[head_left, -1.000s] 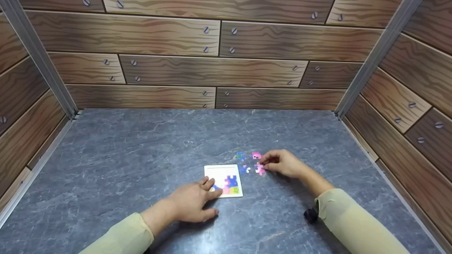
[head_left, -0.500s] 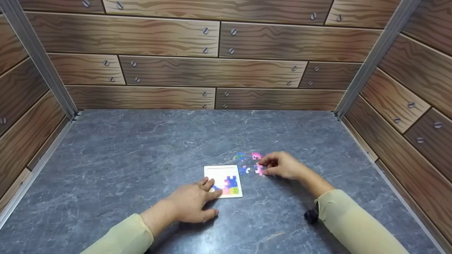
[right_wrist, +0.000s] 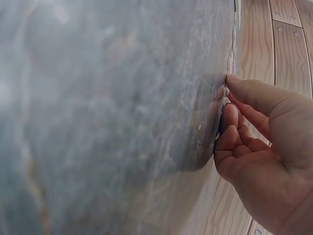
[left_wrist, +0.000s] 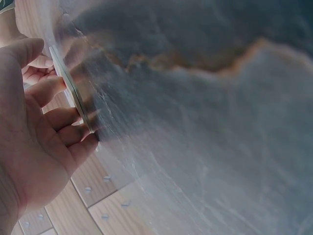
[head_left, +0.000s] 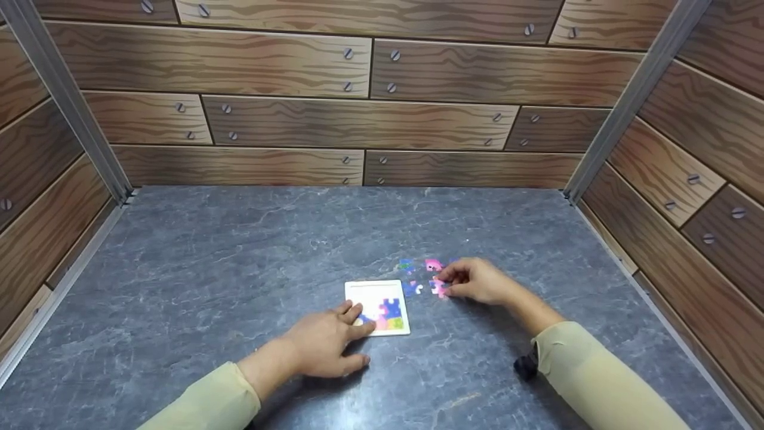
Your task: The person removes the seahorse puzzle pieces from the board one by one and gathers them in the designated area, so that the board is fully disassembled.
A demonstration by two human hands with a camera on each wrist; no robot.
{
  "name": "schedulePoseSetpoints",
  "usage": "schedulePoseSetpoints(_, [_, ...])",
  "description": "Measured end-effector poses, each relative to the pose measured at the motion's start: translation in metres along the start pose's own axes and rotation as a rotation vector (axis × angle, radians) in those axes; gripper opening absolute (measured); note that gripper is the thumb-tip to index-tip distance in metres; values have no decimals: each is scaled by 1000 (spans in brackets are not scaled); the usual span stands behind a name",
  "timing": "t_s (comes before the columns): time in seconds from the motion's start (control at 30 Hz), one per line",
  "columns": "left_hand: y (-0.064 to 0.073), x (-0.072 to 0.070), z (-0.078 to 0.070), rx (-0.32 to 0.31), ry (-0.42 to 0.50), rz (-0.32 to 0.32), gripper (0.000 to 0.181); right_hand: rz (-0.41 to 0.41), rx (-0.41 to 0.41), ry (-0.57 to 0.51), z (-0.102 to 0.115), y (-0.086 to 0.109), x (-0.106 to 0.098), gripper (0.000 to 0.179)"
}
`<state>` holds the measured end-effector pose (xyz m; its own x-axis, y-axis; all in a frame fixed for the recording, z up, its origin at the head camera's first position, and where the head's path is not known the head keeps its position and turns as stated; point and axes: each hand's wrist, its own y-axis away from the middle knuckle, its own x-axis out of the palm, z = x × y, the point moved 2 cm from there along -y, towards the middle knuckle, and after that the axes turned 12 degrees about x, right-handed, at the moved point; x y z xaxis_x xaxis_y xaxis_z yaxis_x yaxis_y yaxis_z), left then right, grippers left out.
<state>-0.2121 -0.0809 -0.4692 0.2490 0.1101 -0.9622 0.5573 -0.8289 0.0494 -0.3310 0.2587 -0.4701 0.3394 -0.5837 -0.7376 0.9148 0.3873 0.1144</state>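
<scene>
My left hand [head_left: 325,343] lies with spread fingers on the left and lower part of a white square puzzle tray [head_left: 376,284]; the left wrist view shows its fingertips against the tray's edge [left_wrist: 73,93]. Joined pieces, blue, pink, yellow and green, fill part of the tray's lower area, some of them under my fingers. To the tray's right, my right hand [head_left: 482,280] pinches a pink jigsaw piece [head_left: 439,289] by its edges, with the piece low at the tabletop. In the right wrist view thumb and forefinger meet at the table surface.
Loose jigsaw pieces lie beside the tray: a blue-green one [head_left: 406,264], a blue and white one [head_left: 412,288] and a pink one [head_left: 433,264]. A bit of blue [head_left: 455,261] shows behind my right hand. Wood-patterned walls [head_left: 286,122] enclose the grey marbled table [head_left: 239,239].
My right hand has shifted very slightly toward me, and the pink piece at its fingertips has turned a little. The left hand and the tray stay put.
</scene>
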Motion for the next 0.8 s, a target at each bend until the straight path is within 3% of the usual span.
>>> schedulePoseSetpoints(0.8, [-3, 1, 0, -13, 37, -3, 64, -64, 0, -62, 2, 16, -7, 22])
